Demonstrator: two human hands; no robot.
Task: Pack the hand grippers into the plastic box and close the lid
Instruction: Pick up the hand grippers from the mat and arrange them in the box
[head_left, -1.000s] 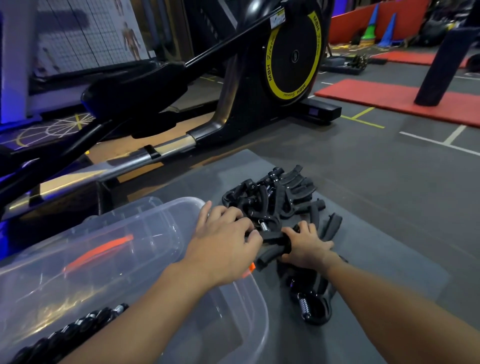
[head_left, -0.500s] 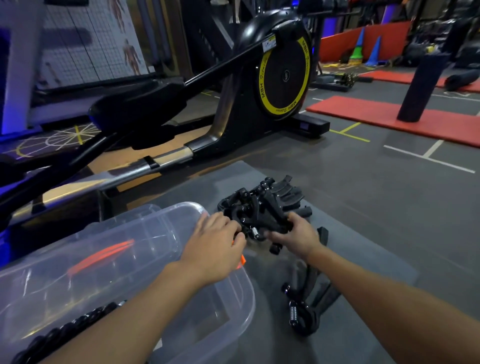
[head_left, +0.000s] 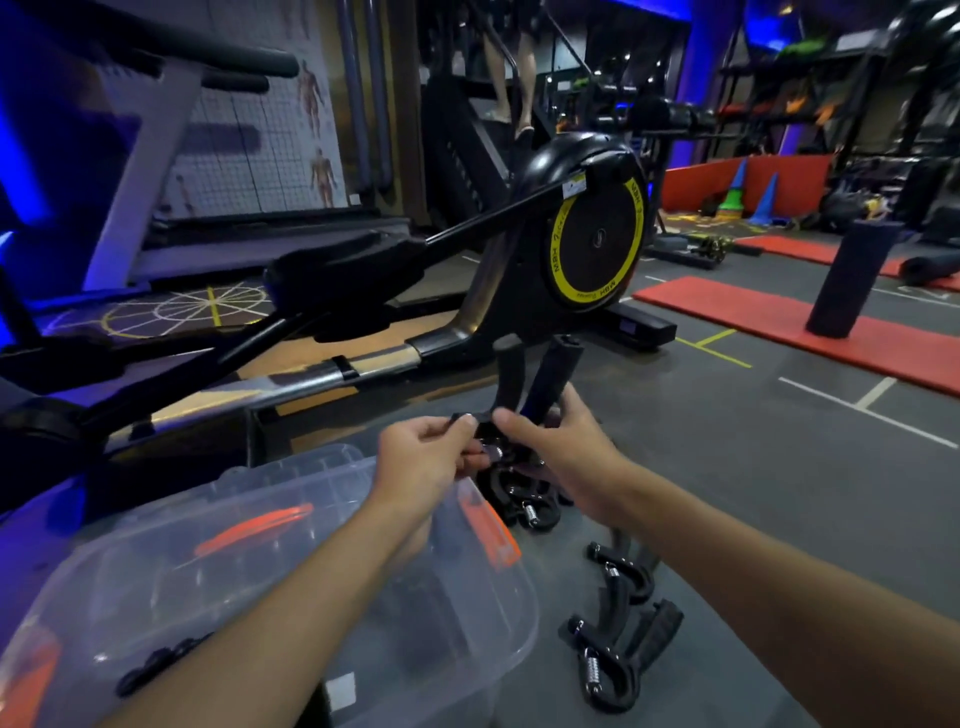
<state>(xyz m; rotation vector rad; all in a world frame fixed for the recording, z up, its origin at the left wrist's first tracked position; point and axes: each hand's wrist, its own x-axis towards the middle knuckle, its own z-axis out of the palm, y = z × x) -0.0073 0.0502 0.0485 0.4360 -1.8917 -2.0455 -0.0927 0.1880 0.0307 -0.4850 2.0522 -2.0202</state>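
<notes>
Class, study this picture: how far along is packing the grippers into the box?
Done: a dark item lies in the box. In hand: left hand and right hand hold one gripper up. Left: loose grippers to pack, box to shut.

Hidden and cut-off parts.
Spring end of hand gripper (head_left: 524, 379) covered by left hand (head_left: 421, 460) and right hand (head_left: 563, 452). Plastic box (head_left: 156, 545) runs off left and bottom edges; dark contents (head_left: 156, 667) inside blurred. Pile of grippers (head_left: 524, 506) partly hidden behind hands.

At twelve o'clock we see a yellow-ringed flywheel machine (head_left: 597, 249). At two, a foam roller (head_left: 852, 280) stands on a red mat (head_left: 737, 306).
</notes>
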